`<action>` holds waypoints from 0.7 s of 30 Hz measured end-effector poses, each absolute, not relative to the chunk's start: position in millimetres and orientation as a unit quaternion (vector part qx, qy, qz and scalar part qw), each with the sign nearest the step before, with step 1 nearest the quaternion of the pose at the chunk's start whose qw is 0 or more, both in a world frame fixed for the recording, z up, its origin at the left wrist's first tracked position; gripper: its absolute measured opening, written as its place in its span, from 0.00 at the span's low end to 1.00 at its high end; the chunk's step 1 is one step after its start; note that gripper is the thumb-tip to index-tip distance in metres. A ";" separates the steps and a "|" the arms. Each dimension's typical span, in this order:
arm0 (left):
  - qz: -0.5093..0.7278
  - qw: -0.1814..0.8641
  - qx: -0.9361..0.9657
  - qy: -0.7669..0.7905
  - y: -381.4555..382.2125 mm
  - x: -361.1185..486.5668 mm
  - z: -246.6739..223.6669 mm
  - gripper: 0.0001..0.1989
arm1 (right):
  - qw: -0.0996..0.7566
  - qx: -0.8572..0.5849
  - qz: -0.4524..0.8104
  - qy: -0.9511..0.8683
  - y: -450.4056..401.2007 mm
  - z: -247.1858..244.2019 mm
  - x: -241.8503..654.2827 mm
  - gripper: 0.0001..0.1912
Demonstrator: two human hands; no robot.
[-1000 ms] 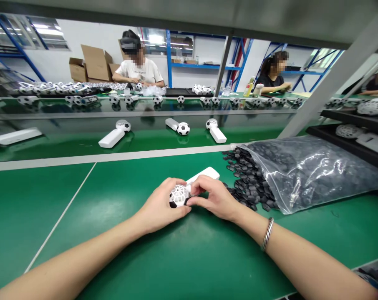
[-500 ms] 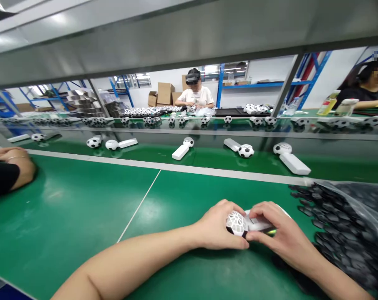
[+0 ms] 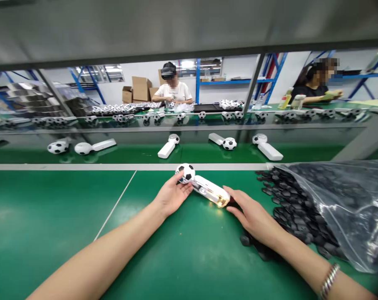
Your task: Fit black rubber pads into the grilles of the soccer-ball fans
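Observation:
A white handheld gadget with a soccer-ball head (image 3: 186,172) and a long handle (image 3: 211,191) is between my hands, just above the green table. My left hand (image 3: 173,195) grips the ball head, thumb on top and fingers beneath. At the handle's far end, my right hand (image 3: 247,210) has its thumb and fingers on either side. A yellowish light glows at that end, and the handle's side shows some inner parts. Beside my right forearm lies a pile of black polygon-shaped pieces (image 3: 297,208), partly covered by that arm.
A clear plastic bag (image 3: 348,200) of black pieces lies at right. Behind the pale strip (image 3: 82,167), several soccer-ball gadgets (image 3: 229,143) rest on the green line. Overhead runs a grey metal shelf (image 3: 176,29). Two people (image 3: 173,89) sit across, near cardboard boxes (image 3: 141,87).
Both hands have moved forward and left with the gadget. It has been turned, so black-and-white ball panels show instead of the white mesh. My right hand has slid to the handle's end.

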State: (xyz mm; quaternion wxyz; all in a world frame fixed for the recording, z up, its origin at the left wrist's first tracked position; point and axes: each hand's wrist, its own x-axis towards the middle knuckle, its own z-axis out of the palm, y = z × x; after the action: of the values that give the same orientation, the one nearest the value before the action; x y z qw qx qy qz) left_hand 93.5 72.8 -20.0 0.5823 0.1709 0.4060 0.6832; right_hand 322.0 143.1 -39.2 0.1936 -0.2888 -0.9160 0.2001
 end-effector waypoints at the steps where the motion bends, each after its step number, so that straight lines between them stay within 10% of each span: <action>1: 0.682 0.582 0.182 0.404 70.5 98.5 -20.3 0.11 | 0.195 -0.283 0.213 -0.915 140.7 -37.0 320.5 0.22; 8: 0.573 0.462 0.401 0.546 46.4 141.0 -31.6 0.53 | 0.178 -0.220 0.257 -0.924 116.9 -29.1 311.8 0.27; 21: 0.539 0.411 0.346 0.649 61.1 83.0 5.9 0.34 | 0.146 -0.180 0.256 -0.938 104.4 -30.0 310.8 0.14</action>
State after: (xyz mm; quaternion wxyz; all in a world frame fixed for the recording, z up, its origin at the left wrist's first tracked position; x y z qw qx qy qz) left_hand 83.0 61.1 5.9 0.4108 0.3456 0.6492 0.5388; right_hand 310.8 104.4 -30.0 0.1462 -0.1796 -0.9385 0.2562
